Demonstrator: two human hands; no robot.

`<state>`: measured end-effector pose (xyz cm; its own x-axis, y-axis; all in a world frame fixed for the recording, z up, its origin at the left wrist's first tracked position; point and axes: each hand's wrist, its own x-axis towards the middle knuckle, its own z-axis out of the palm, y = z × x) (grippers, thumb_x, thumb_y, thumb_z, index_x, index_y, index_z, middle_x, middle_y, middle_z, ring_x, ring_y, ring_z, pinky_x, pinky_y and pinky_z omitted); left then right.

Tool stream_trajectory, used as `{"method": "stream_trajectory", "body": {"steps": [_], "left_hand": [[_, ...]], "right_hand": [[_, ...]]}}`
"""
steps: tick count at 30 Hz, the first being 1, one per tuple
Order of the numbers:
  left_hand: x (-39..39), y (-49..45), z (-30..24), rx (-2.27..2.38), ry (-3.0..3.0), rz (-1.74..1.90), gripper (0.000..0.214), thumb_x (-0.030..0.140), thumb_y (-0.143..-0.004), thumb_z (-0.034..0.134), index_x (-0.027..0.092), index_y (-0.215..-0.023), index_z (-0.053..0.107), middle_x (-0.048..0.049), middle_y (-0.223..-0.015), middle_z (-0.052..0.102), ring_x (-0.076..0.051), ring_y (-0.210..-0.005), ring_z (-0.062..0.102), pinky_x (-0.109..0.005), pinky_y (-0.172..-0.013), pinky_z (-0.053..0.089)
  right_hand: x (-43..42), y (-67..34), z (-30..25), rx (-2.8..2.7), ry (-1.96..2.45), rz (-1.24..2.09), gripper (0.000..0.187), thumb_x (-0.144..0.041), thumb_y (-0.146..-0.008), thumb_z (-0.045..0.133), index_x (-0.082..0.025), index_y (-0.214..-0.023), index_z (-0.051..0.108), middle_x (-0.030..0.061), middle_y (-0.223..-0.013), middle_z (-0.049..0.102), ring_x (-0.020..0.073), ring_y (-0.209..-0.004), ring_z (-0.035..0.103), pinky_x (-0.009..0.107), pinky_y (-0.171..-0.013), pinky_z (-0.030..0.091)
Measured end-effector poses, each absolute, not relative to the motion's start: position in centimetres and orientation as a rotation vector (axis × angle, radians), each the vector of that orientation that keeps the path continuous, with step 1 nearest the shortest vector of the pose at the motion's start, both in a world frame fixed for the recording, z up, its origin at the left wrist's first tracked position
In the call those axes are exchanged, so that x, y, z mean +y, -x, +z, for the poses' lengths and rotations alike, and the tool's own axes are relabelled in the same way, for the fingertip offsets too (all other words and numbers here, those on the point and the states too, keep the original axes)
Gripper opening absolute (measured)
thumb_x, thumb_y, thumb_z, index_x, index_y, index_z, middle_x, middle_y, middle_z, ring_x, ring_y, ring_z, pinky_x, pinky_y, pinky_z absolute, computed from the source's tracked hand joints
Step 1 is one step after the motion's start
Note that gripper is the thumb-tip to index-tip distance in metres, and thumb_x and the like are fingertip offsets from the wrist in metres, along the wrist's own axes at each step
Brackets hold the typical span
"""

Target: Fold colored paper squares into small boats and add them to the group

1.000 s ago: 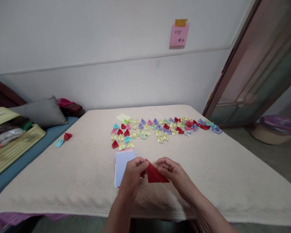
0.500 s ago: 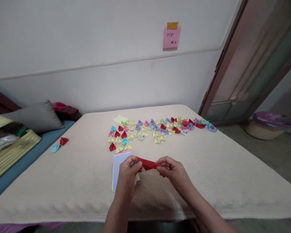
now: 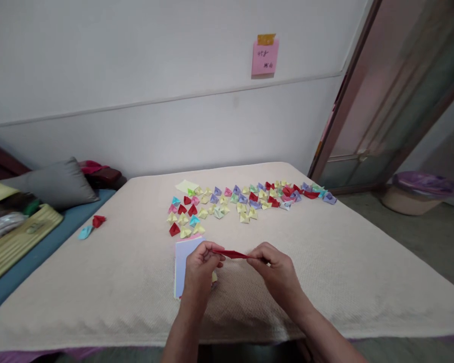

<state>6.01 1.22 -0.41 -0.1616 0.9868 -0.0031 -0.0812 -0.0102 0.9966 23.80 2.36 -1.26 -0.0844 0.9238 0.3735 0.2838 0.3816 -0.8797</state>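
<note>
A narrow piece of folded red paper [image 3: 234,254] is stretched between my two hands, above the near part of the cloth-covered table. My left hand [image 3: 203,264] pinches its left end, and my right hand [image 3: 274,264] pinches its right end. Both hands are closed, with some fingertips hidden. Beneath and beside my left hand lies a stack of coloured paper [image 3: 187,259], lavender sheet on top. A bit of yellow paper [image 3: 214,277] peeks out by the left wrist. Beyond the hands, many small folded paper pieces [image 3: 219,212] sit in uneven rows.
A pale yellow sheet [image 3: 186,186] lies at the back. Red and light blue folded papers [image 3: 86,232] rest at the table's left edge. Further left are a grey pillow [image 3: 66,181] and a ribbed tray [image 3: 26,242]. A lined bin [image 3: 418,194] stands right, and a pink note [image 3: 265,56] hangs on the wall.
The red paper has turned from showing a broad triangular face to a thin, nearly edge-on strip. My right hand's fingers have curled in more at its end.
</note>
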Motion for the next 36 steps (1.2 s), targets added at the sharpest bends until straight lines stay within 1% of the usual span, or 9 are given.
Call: {"method": "stream_trajectory", "body": {"steps": [3, 8, 12, 14, 19, 23, 28, 32, 36], "left_hand": [[1.2, -6.2, -0.2, 1.263, -1.046, 1.358, 0.01, 0.019, -0.069, 0.059, 0.016, -0.078, 0.062, -0.002, -0.068, 0.066, -0.014, -0.065, 0.059, -0.024, -0.064, 0.044], [1.1, -6.6, 0.2, 1.247, -1.056, 1.341, 0.026, 0.021, -0.068, 0.063, 0.017, -0.093, 0.059, -0.0032, -0.077, 0.069, -0.015, -0.073, 0.062, -0.025, -0.068, 0.045], [1.2, -6.7, -0.1, 1.373, -1.105, 1.349, 0.023, 0.029, -0.073, 0.06, 0.015, -0.091, 0.06, -0.0017, -0.07, 0.066, -0.015, -0.067, 0.06, -0.025, -0.065, 0.044], [1.4, -6.7, -0.3, 1.416, -1.109, 1.36, 0.022, 0.026, -0.072, 0.059, 0.016, -0.091, 0.061, -0.0013, -0.07, 0.066, -0.014, -0.065, 0.059, -0.024, -0.064, 0.044], [1.4, -6.6, -0.6, 1.443, -1.129, 1.369, 0.026, 0.016, -0.069, 0.054, 0.017, -0.094, 0.063, -0.0029, -0.083, 0.069, -0.015, -0.068, 0.061, -0.024, -0.064, 0.044], [1.4, -6.5, -0.8, 1.503, -1.203, 1.39, 0.027, 0.014, -0.068, 0.053, 0.019, -0.092, 0.065, -0.0025, -0.081, 0.07, -0.016, -0.07, 0.061, -0.025, -0.066, 0.044], [1.5, -6.1, -1.3, 1.571, -1.336, 1.336, 0.027, 0.018, -0.074, 0.05, 0.02, -0.098, 0.063, -0.0017, -0.078, 0.068, -0.016, -0.068, 0.059, -0.025, -0.064, 0.042], [1.5, -5.8, -1.2, 1.505, -1.447, 1.227, 0.03, 0.017, -0.076, 0.048, 0.019, -0.103, 0.06, 0.0002, -0.071, 0.063, -0.015, -0.063, 0.055, -0.024, -0.061, 0.04], [1.3, -5.9, -0.8, 1.433, -1.558, 1.142, 0.033, 0.014, -0.076, 0.046, 0.02, -0.105, 0.06, 0.0008, -0.07, 0.061, -0.014, -0.062, 0.052, -0.023, -0.059, 0.037]], "right_hand": [[2.2, -23.7, -1.3, -1.66, 1.093, 0.672, 0.019, -0.012, -0.076, 0.058, -0.021, -0.06, 0.058, 0.001, -0.063, 0.056, 0.0155, -0.061, 0.053, 0.027, -0.057, 0.038], [2.0, -23.7, -1.4, -1.758, 1.101, 0.523, 0.018, -0.013, -0.079, 0.055, -0.021, -0.063, 0.058, 0.0015, -0.065, 0.056, 0.0153, -0.063, 0.054, 0.027, -0.059, 0.039], [2.0, -23.7, -1.3, -1.776, 1.093, 0.52, 0.017, -0.013, -0.081, 0.053, -0.021, -0.067, 0.059, 0.0023, -0.067, 0.057, 0.0158, -0.065, 0.054, 0.028, -0.06, 0.041], [2.0, -23.7, -1.3, -1.794, 1.087, 0.52, 0.016, -0.014, -0.081, 0.053, -0.022, -0.068, 0.059, 0.0024, -0.068, 0.058, 0.0159, -0.066, 0.054, 0.028, -0.061, 0.041], [1.8, -23.6, -1.6, -1.882, 1.099, 0.464, 0.018, -0.015, -0.084, 0.05, -0.021, -0.068, 0.056, 0.002, -0.068, 0.056, 0.0152, -0.066, 0.052, 0.027, -0.06, 0.038], [1.6, -23.4, -2.0, -1.99, 1.088, 0.409, 0.016, -0.018, -0.086, 0.049, -0.021, -0.071, 0.055, 0.0034, -0.071, 0.056, 0.0161, -0.067, 0.051, 0.027, -0.061, 0.037], [1.1, -23.6, -1.4, -2.002, 0.97, 0.574, 0.01, -0.027, -0.086, 0.054, -0.021, -0.079, 0.057, 0.0041, -0.074, 0.056, 0.0179, -0.071, 0.052, 0.028, -0.064, 0.039], [1.4, -24.0, -0.7, -1.839, 0.914, 0.716, 0.014, -0.02, -0.09, 0.044, -0.022, -0.09, 0.058, 0.0052, -0.084, 0.059, 0.0179, -0.078, 0.055, 0.029, -0.07, 0.042], [2.1, -24.3, -0.8, -1.879, 0.816, 0.753, 0.027, -0.01, -0.088, 0.042, -0.024, -0.095, 0.063, 0.0064, -0.098, 0.059, 0.0184, -0.093, 0.056, 0.03, -0.079, 0.043]]}}
